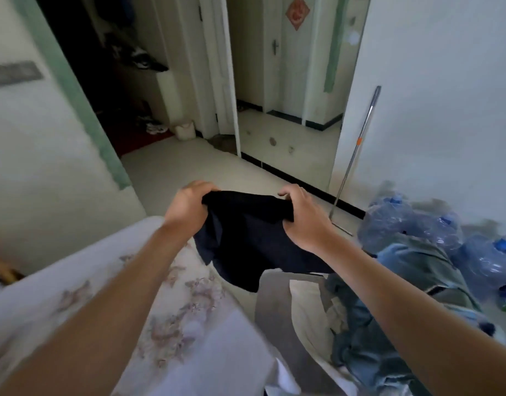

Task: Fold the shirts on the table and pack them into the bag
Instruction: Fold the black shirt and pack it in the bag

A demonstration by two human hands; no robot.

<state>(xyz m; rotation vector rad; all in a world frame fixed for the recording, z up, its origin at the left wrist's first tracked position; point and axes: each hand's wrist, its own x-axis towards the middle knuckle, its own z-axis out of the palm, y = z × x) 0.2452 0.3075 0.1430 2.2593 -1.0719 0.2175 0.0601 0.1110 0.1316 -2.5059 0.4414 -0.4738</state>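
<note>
A: Is there any writing one can read?
B: Only one candidate. The red diamond-shaped paper (296, 12) on the far door at 12 o'clock carries a golden figure, but it is too blurred to read.

A: And containers?
B: At 11 o'clock a small white tub (185, 131) stands on the floor by the door frame; what is in it I cannot tell. At 3 to 4 o'clock lie several large bottles (412, 221) of clear bluish plastic with blue caps. Their contents I also cannot tell.

A: Now from the left, please.
B: At 7 o'clock is the table (126, 310), under a smooth white cloth with faded pinkish flowers. Beyond its far edge the left hand (189, 207) grips one upper corner of the dark shirt (246, 241), with the fingers curled round the bunched fabric. The shirt, navy or black, soft and matte, is at the centre, held in the air between both hands and hanging down beside the table. The right hand (306, 221) pinches the other upper corner, fingers bent over the edge. At 2 o'clock a thin metal mop handle (357, 147) with an orange band leans on the white wall. At 5 o'clock lies a wrinkled heap of clothes (366, 338) in blue and grey-green.
</note>
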